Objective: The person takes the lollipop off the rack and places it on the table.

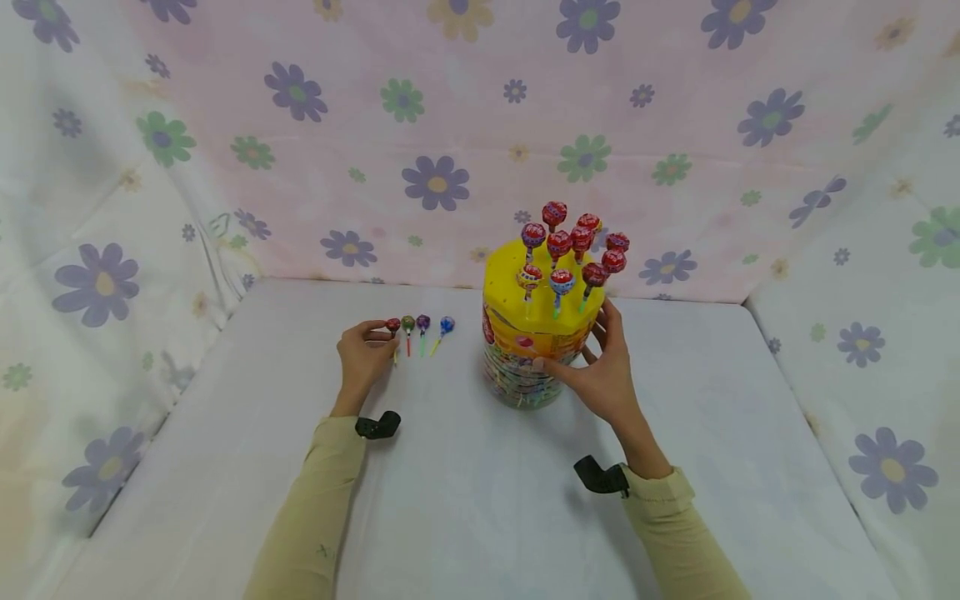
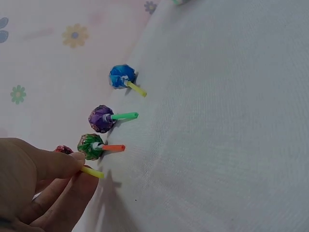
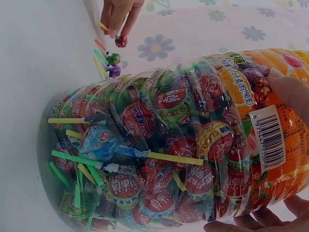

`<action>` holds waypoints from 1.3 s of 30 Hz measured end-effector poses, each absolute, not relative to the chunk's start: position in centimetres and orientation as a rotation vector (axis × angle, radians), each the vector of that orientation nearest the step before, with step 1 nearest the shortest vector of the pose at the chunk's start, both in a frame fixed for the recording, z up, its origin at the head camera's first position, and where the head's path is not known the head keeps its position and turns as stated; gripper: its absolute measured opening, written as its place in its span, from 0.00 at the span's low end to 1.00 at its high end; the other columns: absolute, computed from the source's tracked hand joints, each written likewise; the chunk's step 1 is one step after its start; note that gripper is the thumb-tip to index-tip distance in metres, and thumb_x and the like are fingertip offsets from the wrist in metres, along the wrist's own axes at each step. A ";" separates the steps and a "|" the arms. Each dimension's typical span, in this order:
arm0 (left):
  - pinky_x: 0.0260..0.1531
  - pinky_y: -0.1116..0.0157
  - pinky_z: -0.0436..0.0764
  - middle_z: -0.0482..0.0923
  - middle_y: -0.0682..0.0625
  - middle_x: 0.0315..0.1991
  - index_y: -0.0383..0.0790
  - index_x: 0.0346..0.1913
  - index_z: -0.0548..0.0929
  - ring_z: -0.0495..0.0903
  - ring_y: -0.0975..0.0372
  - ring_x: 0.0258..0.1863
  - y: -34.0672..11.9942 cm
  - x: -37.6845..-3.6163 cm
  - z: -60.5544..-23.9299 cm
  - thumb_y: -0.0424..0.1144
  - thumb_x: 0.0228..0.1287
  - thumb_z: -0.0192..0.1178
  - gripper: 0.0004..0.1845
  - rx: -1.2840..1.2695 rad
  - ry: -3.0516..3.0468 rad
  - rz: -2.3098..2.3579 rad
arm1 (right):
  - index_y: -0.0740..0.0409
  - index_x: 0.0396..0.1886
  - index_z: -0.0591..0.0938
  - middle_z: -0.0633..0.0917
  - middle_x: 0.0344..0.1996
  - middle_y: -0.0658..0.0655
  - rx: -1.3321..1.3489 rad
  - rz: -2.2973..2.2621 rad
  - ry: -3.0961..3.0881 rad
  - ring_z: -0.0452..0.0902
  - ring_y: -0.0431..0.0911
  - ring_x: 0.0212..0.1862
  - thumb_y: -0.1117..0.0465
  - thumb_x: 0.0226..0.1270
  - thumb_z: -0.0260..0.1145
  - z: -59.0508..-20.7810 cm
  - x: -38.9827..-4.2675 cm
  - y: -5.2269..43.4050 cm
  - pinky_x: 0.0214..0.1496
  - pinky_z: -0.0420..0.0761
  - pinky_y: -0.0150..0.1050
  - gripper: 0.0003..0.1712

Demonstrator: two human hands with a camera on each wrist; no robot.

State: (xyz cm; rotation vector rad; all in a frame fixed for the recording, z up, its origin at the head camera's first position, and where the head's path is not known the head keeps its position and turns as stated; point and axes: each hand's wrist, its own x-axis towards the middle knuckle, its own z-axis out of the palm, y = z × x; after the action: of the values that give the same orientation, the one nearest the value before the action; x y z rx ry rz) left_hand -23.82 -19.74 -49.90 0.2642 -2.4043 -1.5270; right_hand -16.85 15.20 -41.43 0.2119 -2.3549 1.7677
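Observation:
My left hand (image 1: 363, 360) pinches the yellow stick (image 2: 91, 172) of a red-wrapped lollipop (image 1: 392, 324) between thumb and fingers; whether it touches the table cannot be told. Just right of it, a green lollipop (image 2: 91, 146), a purple lollipop (image 2: 101, 119) and a blue lollipop (image 2: 121, 76) lie in a row. With thumb and fingers spread around its right side, my right hand (image 1: 609, 375) holds a clear plastic jar (image 3: 159, 145) full of wrapped lollipops. Several red-wrapped lollipops (image 1: 558, 243) stand upright by their sticks in the jar's yellow lid (image 1: 504, 293).
A white cloth covers the table (image 1: 450, 483). Flower-printed fabric (image 1: 337, 183) rises behind it and at both sides. The jar stands upright near the back edge, right of the lollipop row. A printed label with a barcode (image 3: 270, 137) wraps the jar's upper part.

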 end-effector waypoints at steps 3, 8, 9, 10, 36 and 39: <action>0.33 0.73 0.84 0.87 0.30 0.42 0.24 0.54 0.83 0.88 0.42 0.41 -19.9 -24.3 -50.0 0.25 0.59 0.69 0.19 0.271 -2.451 -1.469 | 0.50 0.81 0.50 0.63 0.75 0.60 0.208 1.763 -2.366 0.59 0.59 0.76 0.65 0.56 0.79 -41.3 -16.9 15.2 0.71 0.66 0.67 0.61; 0.38 0.61 0.87 0.86 0.30 0.42 0.24 0.55 0.82 0.88 0.42 0.41 -20.0 -24.8 -50.2 0.24 0.59 0.68 0.20 0.279 -2.485 -1.434 | 0.51 0.80 0.52 0.63 0.75 0.60 0.206 1.744 -2.377 0.60 0.60 0.76 0.65 0.57 0.79 -41.3 -16.9 15.2 0.71 0.66 0.67 0.59; 0.39 0.60 0.88 0.86 0.30 0.42 0.24 0.55 0.82 0.88 0.42 0.41 -20.0 -24.9 -50.3 0.24 0.59 0.68 0.20 0.280 -2.485 -1.429 | 0.51 0.80 0.52 0.63 0.75 0.60 0.206 1.743 -2.378 0.60 0.60 0.76 0.64 0.57 0.79 -41.3 -16.9 15.2 0.71 0.67 0.67 0.59; 0.39 0.60 0.88 0.86 0.30 0.42 0.24 0.55 0.82 0.88 0.42 0.41 -20.1 -25.0 -50.3 0.24 0.59 0.67 0.20 0.278 -2.485 -1.418 | 0.51 0.80 0.52 0.63 0.75 0.60 0.209 1.743 -2.378 0.60 0.60 0.76 0.64 0.57 0.79 -41.4 -16.9 15.2 0.71 0.67 0.67 0.59; 0.49 0.48 0.86 0.83 0.31 0.51 0.28 0.63 0.78 0.86 0.43 0.48 -19.9 -23.7 -49.0 0.27 0.62 0.68 0.26 0.221 -2.555 -1.414 | 0.50 0.80 0.52 0.63 0.75 0.58 0.229 1.747 -2.376 0.60 0.58 0.76 0.63 0.57 0.80 -41.3 -16.8 15.3 0.71 0.67 0.67 0.59; 0.47 0.55 0.88 0.83 0.30 0.50 0.27 0.62 0.79 0.86 0.43 0.48 -19.4 -23.2 -47.9 0.26 0.62 0.67 0.24 0.130 -2.489 -1.475 | 0.50 0.80 0.52 0.63 0.75 0.59 0.226 1.741 -2.378 0.60 0.59 0.76 0.63 0.57 0.79 -41.4 -16.9 15.3 0.71 0.67 0.67 0.59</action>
State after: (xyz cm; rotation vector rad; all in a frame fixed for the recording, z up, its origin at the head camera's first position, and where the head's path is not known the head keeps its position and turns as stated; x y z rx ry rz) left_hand -23.22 -19.42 -47.89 0.1301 -2.4887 -1.4749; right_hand -16.89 15.30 -41.45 0.2260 -2.3777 1.7412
